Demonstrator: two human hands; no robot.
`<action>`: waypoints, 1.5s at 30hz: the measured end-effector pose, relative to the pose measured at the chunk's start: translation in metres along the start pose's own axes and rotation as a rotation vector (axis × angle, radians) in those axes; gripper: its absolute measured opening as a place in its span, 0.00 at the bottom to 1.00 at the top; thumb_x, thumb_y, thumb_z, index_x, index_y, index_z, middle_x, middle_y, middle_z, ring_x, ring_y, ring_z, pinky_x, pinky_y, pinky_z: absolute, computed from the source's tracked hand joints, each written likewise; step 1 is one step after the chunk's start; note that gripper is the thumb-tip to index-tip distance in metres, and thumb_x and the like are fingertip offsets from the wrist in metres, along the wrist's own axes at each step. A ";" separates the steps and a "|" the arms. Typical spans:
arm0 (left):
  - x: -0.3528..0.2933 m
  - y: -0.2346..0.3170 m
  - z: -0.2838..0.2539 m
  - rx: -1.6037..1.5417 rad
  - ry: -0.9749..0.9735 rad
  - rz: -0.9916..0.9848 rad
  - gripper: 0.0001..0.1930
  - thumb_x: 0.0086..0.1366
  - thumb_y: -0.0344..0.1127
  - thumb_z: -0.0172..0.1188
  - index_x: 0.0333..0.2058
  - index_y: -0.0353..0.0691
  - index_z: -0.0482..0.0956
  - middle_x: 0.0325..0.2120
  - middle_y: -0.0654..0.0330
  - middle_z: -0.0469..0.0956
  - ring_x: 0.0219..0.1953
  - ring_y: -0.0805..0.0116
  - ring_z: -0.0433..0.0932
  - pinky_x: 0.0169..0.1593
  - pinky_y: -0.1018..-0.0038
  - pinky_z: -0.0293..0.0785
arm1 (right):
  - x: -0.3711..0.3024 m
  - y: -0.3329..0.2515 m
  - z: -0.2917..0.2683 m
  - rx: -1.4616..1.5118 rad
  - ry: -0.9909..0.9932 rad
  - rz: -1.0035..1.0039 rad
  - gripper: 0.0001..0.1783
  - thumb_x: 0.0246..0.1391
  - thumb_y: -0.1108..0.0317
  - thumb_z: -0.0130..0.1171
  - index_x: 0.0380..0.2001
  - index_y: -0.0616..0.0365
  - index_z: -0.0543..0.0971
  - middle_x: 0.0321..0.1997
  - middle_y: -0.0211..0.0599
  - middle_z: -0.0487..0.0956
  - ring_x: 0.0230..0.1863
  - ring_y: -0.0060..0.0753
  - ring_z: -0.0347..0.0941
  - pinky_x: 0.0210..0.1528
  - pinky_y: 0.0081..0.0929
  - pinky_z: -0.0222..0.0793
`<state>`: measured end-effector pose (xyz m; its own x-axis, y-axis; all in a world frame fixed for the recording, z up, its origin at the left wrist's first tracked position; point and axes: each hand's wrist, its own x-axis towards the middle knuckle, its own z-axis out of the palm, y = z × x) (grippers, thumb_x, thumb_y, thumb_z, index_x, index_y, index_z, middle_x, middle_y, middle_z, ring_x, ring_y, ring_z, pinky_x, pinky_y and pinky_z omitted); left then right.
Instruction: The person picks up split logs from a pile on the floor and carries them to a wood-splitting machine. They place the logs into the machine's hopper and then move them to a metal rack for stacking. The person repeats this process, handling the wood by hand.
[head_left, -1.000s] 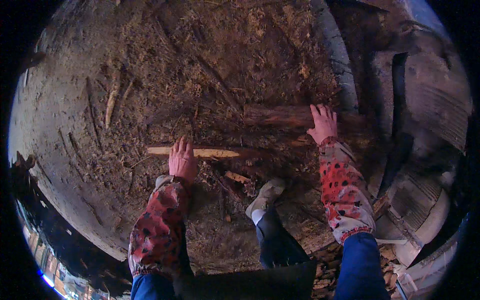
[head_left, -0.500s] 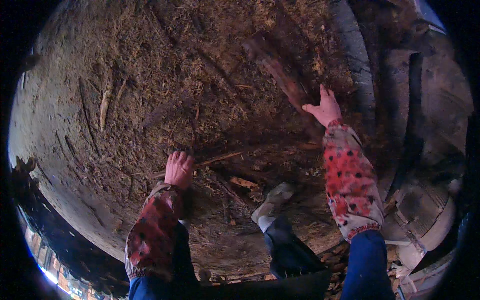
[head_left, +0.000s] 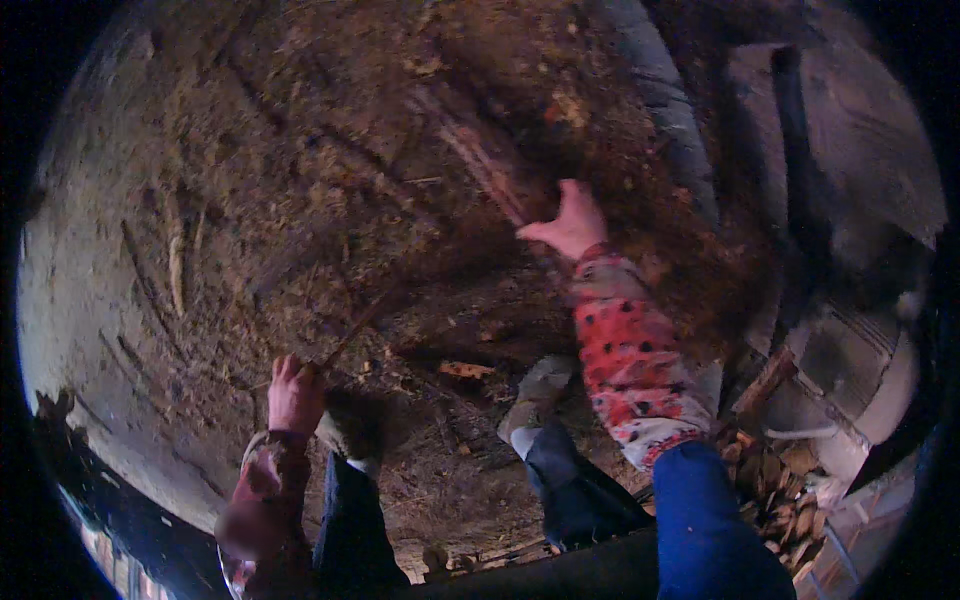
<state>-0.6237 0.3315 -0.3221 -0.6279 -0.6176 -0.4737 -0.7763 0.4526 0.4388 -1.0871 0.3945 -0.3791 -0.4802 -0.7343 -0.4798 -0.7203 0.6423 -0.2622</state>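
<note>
My left hand (head_left: 296, 394), in a stained sleeve, is low on the left with its fingers curled round the end of a thin stick (head_left: 358, 322). That stick slants up and right over the littered ground. Farther right, my right hand (head_left: 573, 226) reaches out from a red sleeve with dark spots. Its thumb and fingers are spread beside the near end of a thick, rough branch (head_left: 478, 160) lying aslant. The hand partly hides that end, and whether it presses on the wood is unclear in the blur.
Bark bits, twigs and a pale stick (head_left: 178, 272) litter the brown ground. An orange-brown wood chip (head_left: 466, 370) lies by my shoe (head_left: 541, 392). At right are a curved grey edge (head_left: 675, 110), a split wood piece (head_left: 764, 382) and heaped wood pieces (head_left: 790, 490).
The view has shifted. My left hand has drawn back down and left, and the thin stick now points more steeply away. My right hand stays beside the thick branch, its thumb and fingers still spread.
</note>
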 end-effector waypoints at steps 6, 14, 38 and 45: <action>-0.005 -0.002 -0.003 -0.378 0.065 -0.186 0.05 0.58 0.29 0.54 0.32 0.33 0.74 0.23 0.54 0.71 0.26 0.56 0.71 0.29 0.65 0.66 | -0.030 -0.022 0.028 0.021 0.038 -0.020 0.50 0.30 0.51 0.68 0.53 0.65 0.58 0.37 0.53 0.75 0.37 0.57 0.72 0.38 0.47 0.69; -0.025 0.011 -0.052 -0.754 0.131 -0.552 0.09 0.63 0.34 0.52 0.26 0.36 0.72 0.20 0.70 0.68 0.24 0.82 0.61 0.26 0.80 0.59 | -0.113 -0.009 0.010 0.046 -0.202 -0.125 0.47 0.31 0.54 0.69 0.52 0.69 0.60 0.39 0.56 0.74 0.40 0.57 0.71 0.40 0.46 0.67; -0.044 -0.058 -0.046 -0.388 0.247 -0.583 0.15 0.60 0.43 0.55 0.33 0.33 0.75 0.20 0.61 0.74 0.23 0.70 0.69 0.29 0.72 0.67 | -0.100 0.040 0.011 -0.275 -0.174 -0.240 0.50 0.25 0.56 0.74 0.56 0.56 0.63 0.59 0.47 0.59 0.60 0.49 0.55 0.59 0.52 0.50; -0.052 -0.070 -0.043 -0.371 0.290 -0.505 0.18 0.60 0.45 0.55 0.33 0.33 0.75 0.20 0.61 0.73 0.23 0.69 0.68 0.30 0.72 0.66 | -0.089 0.038 0.000 -0.293 -0.306 -0.246 0.53 0.21 0.55 0.75 0.56 0.57 0.62 0.60 0.48 0.59 0.60 0.49 0.55 0.58 0.49 0.51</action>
<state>-0.5340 0.3046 -0.2952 -0.1142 -0.8654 -0.4880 -0.8663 -0.1536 0.4753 -1.0715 0.4837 -0.3466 -0.1408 -0.7300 -0.6688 -0.9256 0.3368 -0.1727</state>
